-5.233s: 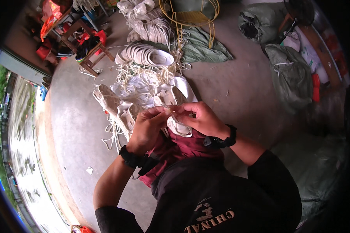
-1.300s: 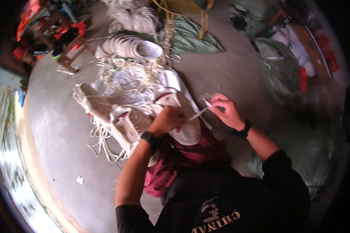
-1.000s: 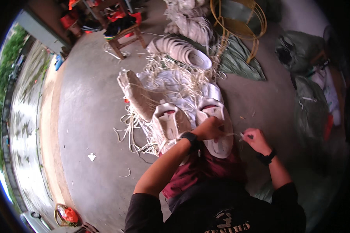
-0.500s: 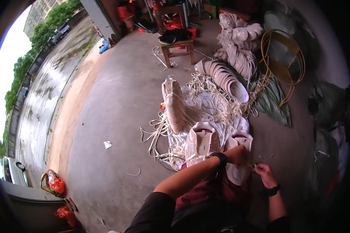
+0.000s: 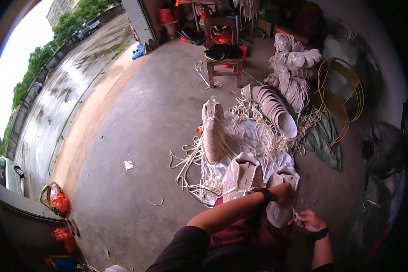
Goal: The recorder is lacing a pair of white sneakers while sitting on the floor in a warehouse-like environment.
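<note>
Smooth concrete (image 5: 149, 118) spreads below; right grip (image 5: 311, 221) pinches thin white lace (image 5: 295, 212); left grip (image 5: 283, 194) unclear.

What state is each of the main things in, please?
Right hand: pinching a white lace.
Right-side sneaker upper: mouth open, partly covered.
Left hand: over that upper, grip unclear.
Left-side sneaker upper: mouth open.
Loose laces: tangled.
Wooden chair: upright, dark bundle on seat.

The pale shoe (image 5: 276, 215) looks like matt cloth; the laces (image 5: 269, 147) seem woven textile, also matt; the chair (image 5: 224, 62) is of dull wood; the floor (image 5: 136, 118) looks as smooth concrete; the green sheet (image 5: 324, 141) seems creased plastic, faintly glossy.
</note>
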`<state>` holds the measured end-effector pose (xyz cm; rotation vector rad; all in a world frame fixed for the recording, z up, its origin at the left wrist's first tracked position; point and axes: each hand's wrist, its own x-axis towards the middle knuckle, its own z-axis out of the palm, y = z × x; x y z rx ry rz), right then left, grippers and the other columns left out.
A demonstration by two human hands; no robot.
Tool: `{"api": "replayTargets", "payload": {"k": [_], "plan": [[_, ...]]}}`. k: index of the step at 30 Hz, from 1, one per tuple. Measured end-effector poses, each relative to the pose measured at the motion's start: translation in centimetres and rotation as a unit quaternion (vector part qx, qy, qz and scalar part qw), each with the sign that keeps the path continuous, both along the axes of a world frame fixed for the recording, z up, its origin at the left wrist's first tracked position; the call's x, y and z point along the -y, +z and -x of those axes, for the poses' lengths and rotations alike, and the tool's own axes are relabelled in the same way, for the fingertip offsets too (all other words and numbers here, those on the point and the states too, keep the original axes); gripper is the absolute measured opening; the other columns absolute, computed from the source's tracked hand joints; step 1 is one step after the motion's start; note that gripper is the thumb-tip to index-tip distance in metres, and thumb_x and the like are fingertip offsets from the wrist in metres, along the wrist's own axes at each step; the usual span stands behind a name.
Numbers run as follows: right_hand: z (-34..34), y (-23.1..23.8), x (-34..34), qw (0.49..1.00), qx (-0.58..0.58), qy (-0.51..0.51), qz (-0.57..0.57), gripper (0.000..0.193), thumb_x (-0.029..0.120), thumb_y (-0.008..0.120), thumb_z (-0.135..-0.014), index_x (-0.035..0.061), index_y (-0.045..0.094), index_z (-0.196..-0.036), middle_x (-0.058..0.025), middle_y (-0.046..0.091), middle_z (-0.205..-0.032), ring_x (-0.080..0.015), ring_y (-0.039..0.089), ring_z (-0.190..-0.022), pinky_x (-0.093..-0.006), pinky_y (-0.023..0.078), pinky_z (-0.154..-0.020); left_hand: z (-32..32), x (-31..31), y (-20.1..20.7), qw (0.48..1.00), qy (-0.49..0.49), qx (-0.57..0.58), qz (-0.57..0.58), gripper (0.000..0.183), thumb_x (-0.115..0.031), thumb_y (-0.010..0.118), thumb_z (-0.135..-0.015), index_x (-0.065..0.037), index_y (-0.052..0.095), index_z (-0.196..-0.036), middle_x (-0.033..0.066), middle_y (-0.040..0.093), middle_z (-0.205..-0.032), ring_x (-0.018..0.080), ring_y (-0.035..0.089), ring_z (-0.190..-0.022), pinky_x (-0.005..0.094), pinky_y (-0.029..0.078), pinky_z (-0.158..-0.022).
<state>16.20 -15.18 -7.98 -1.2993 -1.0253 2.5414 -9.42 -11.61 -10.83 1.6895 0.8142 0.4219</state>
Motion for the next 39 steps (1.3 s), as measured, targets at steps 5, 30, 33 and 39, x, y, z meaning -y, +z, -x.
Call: {"api": "replayTargets", "payload": {"k": [5, 30, 33, 39], "plan": [[0.2, -0.4, 0.3, 1.0, -0.013, -0.02, 0.003, 0.013, 0.01, 0.058, -0.089, -0.0014, 0.064, -0.093, -0.0212, 0.067, -0.103, -0.0119, 0.056, -0.074, -0.0225, 0.04, -0.065, 0.3, 0.4, -0.2, 0.998, -0.013, -0.009, -0.062, 0.016, -0.003, 0.064, -0.063, 0.004, 0.066, -0.078, 0.0106, 0.066, -0.063, 0.018, 0.065, -0.056, 0.0309, 0.05, -0.051], [2.5, 1.3, 1.4, 0.972, 0.063, -0.096, -0.206, 0.014, 0.009, 0.061, -0.085, -0.0028, 0.068, -0.089, -0.0101, 0.069, -0.093, -0.0128, 0.059, -0.084, -0.0239, 0.041, -0.075, 0.0, 1.2, 1.0, 1.0, 0.003, -0.004, -0.02, 0.011, -0.004, 0.063, -0.067, 0.004, 0.066, -0.074, 0.0087, 0.066, -0.06, 0.0166, 0.064, -0.051, 0.0297, 0.048, -0.046], [2.5, 1.4, 1.0, 0.975, 0.07, -0.11, -0.178, 0.014, 0.009, 0.06, -0.085, -0.0021, 0.068, -0.089, -0.0091, 0.069, -0.091, -0.0128, 0.059, -0.083, -0.0241, 0.041, -0.075, 0.0, 1.2, 1.3, 1.0, 0.001, 0.003, -0.004, 0.012, -0.003, 0.062, -0.067, 0.005, 0.066, -0.075, 0.0094, 0.066, -0.059, 0.017, 0.065, -0.052, 0.0292, 0.048, -0.046], [2.9, 1.0, 0.7, 0.969, 0.093, -0.092, -0.212, 0.014, 0.01, 0.061, -0.084, -0.0022, 0.069, -0.087, -0.0066, 0.067, -0.088, -0.0123, 0.058, -0.082, -0.0245, 0.04, -0.073, -0.2, 0.9, 0.3, 1.0, -0.001, -0.002, 0.007, 0.013, -0.002, 0.062, -0.068, 0.007, 0.065, -0.078, 0.0107, 0.066, -0.061, 0.0183, 0.065, -0.052, 0.0295, 0.049, -0.045]]}}
